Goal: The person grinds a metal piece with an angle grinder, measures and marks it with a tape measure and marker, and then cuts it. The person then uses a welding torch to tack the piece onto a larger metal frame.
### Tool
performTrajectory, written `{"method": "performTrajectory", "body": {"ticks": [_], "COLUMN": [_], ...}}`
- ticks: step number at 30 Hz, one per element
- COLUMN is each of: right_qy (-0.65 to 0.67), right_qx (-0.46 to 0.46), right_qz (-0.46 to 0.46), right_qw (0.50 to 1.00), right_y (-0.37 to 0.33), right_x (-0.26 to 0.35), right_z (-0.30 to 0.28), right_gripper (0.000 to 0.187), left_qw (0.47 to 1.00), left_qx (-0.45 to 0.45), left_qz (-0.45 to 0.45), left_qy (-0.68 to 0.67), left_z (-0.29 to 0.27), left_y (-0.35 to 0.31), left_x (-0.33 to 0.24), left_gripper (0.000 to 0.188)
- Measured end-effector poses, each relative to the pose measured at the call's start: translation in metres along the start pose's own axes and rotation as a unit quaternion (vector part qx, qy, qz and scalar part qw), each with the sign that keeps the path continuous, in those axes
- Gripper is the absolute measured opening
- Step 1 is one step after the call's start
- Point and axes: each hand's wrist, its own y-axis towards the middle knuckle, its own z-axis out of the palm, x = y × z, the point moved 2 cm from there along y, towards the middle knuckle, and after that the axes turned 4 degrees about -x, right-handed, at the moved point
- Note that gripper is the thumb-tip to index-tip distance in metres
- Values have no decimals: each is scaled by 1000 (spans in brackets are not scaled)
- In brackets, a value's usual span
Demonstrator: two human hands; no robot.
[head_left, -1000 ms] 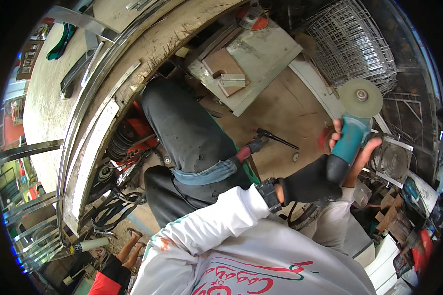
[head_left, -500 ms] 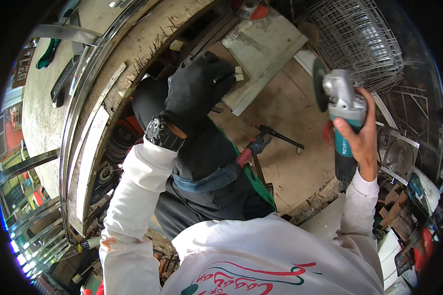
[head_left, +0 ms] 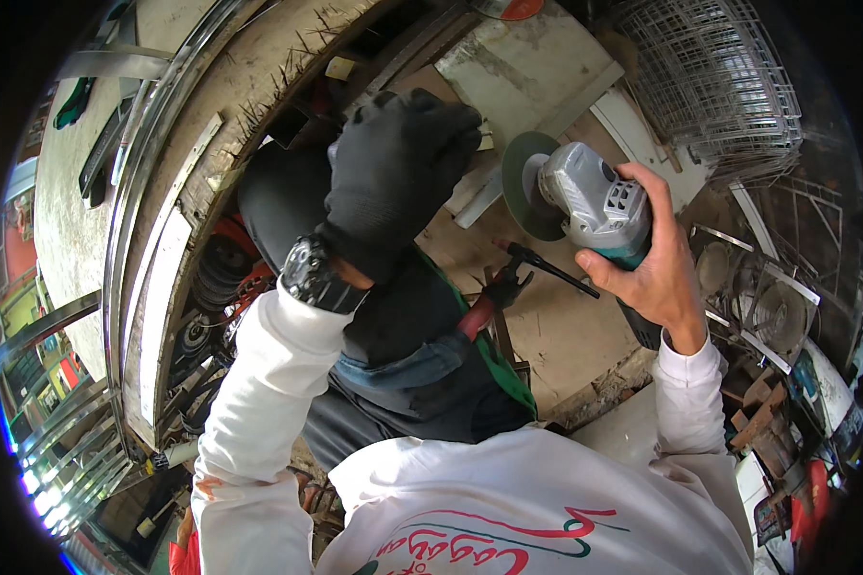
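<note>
My right hand, bare, is wrapped round the body of an angle grinder with a grey metal head and teal housing. Its dark green disc faces left, a short way from my left hand. That hand wears a black knitted glove, and a black watch is on the wrist. Its fingers are curled closed; what they hold, if anything, is hidden. A small pale piece shows just beyond the fingertips.
Close below my left arm, a co-worker in dark clothes crouches; their gloved hand is beside a black rod-like tool. A pale panel lies ahead. Wire mesh stands far right, and a worn bench edge curves along the left.
The grinder has swung left in my right hand, bringing its disc toward my left hand. My left hand has shifted slightly right. The co-worker's hand has moved a little.
</note>
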Motion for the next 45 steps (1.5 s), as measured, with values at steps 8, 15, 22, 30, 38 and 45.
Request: {"method": "performTrajectory", "body": {"ticks": [8,15,22,30,38,45], "right_qy": [-42,-31,-54,-67,-82,-71], "right_qx": [-18,-1,-14,-5,-12,-1], "right_qz": [-92,-62,-93,-78,-84,-71], "right_qw": [995,998,994,995,993,995], "right_y": [6,5,4,-4,-2,2], "right_x": [-1,1,5,7,8,14], "right_z": [2,9,15,6,6,9], "right_gripper": [94,95,96,97,98,101], "left_qw": [991,984,982,981,982,983], "left_qx": [134,161,173,170,168,149], "left_qz": [30,48,56,62,31,85], "left_qy": [-2,-54,-55,-66,-75,-60], "left_z": [-10,-10,-12,-8,-8,-7], "left_y": [21,19,22,24,24,30], "left_x": [7,18,22,12,13,21], "left_gripper": [17,21,18,19,20,17]}}
